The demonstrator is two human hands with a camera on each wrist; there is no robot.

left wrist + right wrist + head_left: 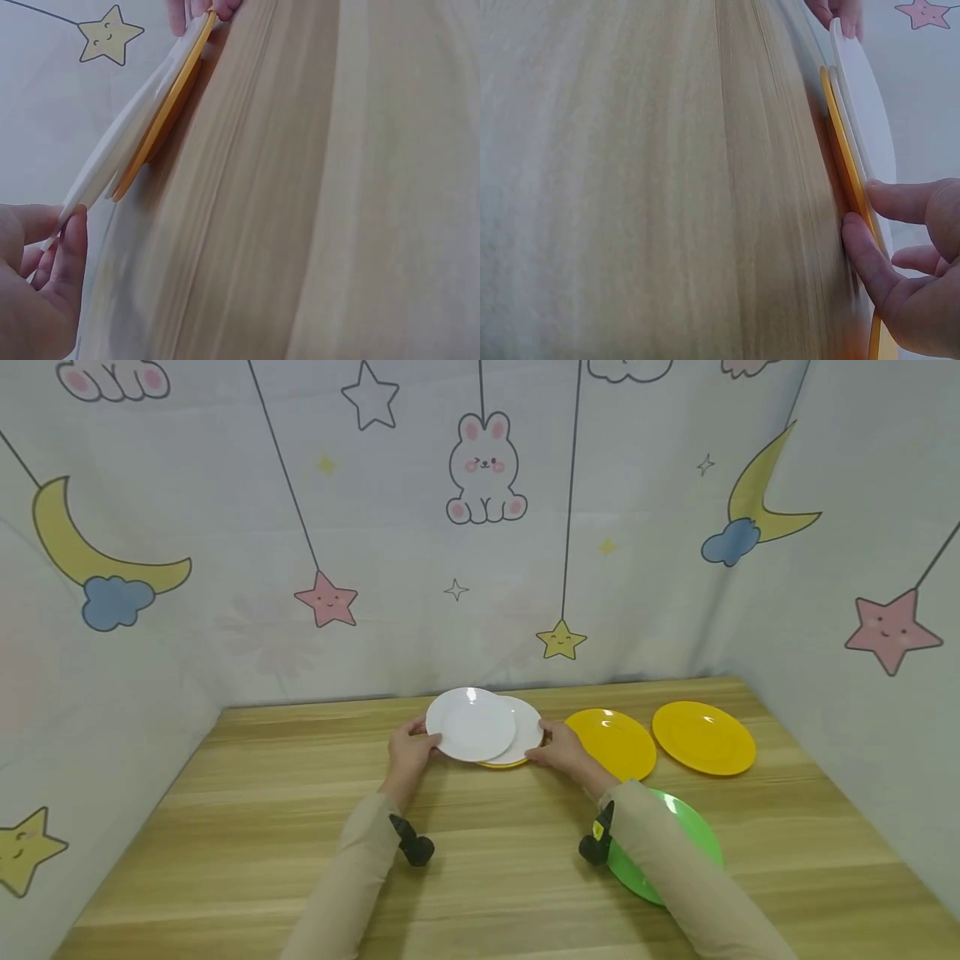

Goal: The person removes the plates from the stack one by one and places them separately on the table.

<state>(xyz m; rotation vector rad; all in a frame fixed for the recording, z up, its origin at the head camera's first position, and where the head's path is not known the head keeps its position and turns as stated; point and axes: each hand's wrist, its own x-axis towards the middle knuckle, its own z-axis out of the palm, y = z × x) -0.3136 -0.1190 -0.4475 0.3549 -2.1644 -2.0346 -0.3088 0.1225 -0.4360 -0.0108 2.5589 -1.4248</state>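
Note:
My left hand (408, 756) pinches the left rim of a white plate (468, 727), thumb and fingers on either side of it. Behind its right part a second white plate (529, 731) shows, shifted to the right. Beneath both lies a yellow plate (507, 765), mostly hidden, its rim (154, 135) plain in the left wrist view. At the right side my right hand (562, 748) grips the rims of the lower white plate and the yellow plate, as the right wrist view shows. In that view the upper white plate (866, 97) stands tilted off the others towards the left hand.
Two more yellow plates, a nearer one (611, 743) and a farther one (703, 737), lie to the right on the wooden table (247, 827). A green plate (686, 827) sits partly under the right sleeve (660, 843). A patterned cloth (405, 527) hangs behind the table.

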